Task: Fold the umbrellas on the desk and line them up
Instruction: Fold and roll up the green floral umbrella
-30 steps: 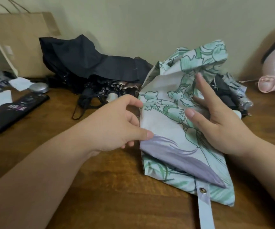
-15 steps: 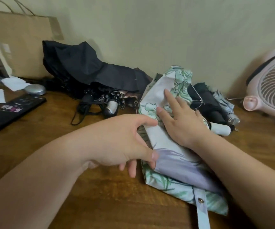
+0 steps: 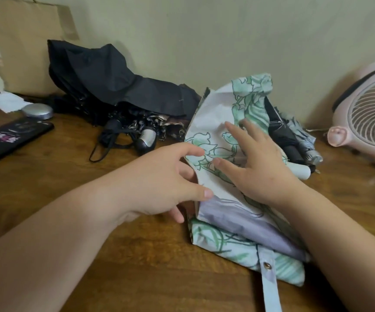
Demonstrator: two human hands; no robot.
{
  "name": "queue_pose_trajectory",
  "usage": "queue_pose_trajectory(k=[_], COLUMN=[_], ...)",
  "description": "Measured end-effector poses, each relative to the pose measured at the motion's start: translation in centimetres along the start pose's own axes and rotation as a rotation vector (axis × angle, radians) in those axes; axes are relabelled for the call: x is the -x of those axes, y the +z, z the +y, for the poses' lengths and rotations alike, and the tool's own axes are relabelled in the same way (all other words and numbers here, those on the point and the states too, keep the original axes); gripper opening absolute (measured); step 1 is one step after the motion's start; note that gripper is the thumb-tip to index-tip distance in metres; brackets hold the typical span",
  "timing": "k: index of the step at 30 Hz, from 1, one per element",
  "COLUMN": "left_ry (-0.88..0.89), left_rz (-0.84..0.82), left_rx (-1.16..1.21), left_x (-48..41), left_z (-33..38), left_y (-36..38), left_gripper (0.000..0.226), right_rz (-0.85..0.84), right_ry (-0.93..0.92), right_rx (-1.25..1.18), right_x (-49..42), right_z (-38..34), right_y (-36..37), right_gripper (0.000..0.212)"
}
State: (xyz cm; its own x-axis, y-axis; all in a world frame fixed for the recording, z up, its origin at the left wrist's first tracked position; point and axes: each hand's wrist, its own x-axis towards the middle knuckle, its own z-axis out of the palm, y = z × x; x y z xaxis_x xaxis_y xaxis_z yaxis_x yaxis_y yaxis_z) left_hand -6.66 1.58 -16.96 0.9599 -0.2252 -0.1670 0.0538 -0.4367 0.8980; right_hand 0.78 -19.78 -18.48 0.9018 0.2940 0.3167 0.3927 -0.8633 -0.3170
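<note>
Fingers of the right hand (image 3: 263, 167) have fanned apart since half a second ago; they now lie spread and flat on the cloth of the floral umbrella (image 3: 224, 224), palm down. The left hand (image 3: 166, 183) pinches the cloth's left edge, thumb on top and curled fingers tucked beneath the fold.

That umbrella lies on the wooden desk (image 3: 69, 181) between the two forearms. Its long axis runs from the near edge away toward the wall, with the loose cloth bunched up at the far end. Its snap strap (image 3: 268, 275) trails toward the viewer and off the bottom edge.

Just beside it on the right lie a folded black umbrella (image 3: 288, 140) and a grey umbrella (image 3: 307, 143). To the left, a half-collapsed big black umbrella (image 3: 105, 82) sprawls over a brown patterned umbrella (image 3: 170, 124).

A brown paper bag (image 3: 24, 41) stands at the far left against the wall; what it holds cannot be seen. A pink fan (image 3: 371, 122) sits at the far right.
</note>
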Motion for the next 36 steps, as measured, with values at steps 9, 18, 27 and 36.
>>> queue_pose_trajectory(k=[9, 18, 27, 36], left_ry=[0.011, 0.005, 0.31, 0.275], left_rz=[-0.299, -0.172, -0.188, 0.278], left_rx=[-0.195, -0.655, -1.067, -0.729], left_x=[-0.4, -0.2, -2.5, 0.0], left_z=[-0.4, 0.4, -0.8, 0.7], left_y=[-0.2, 0.5, 0.9, 0.5], left_gripper=[0.089, 0.05, 0.11, 0.045], right_rz=[-0.146, -0.352, -0.533, -0.1], right_ry=[-0.128, -0.268, -0.277, 0.159], right_rx=[0.084, 0.089, 0.274, -0.025], right_x=[1.8, 2.2, 1.5, 9.0], right_z=[1.4, 2.1, 1.9, 0.7], right_y=[1.1, -1.5, -1.9, -7.2], right_gripper=[0.095, 0.123, 0.147, 0.082])
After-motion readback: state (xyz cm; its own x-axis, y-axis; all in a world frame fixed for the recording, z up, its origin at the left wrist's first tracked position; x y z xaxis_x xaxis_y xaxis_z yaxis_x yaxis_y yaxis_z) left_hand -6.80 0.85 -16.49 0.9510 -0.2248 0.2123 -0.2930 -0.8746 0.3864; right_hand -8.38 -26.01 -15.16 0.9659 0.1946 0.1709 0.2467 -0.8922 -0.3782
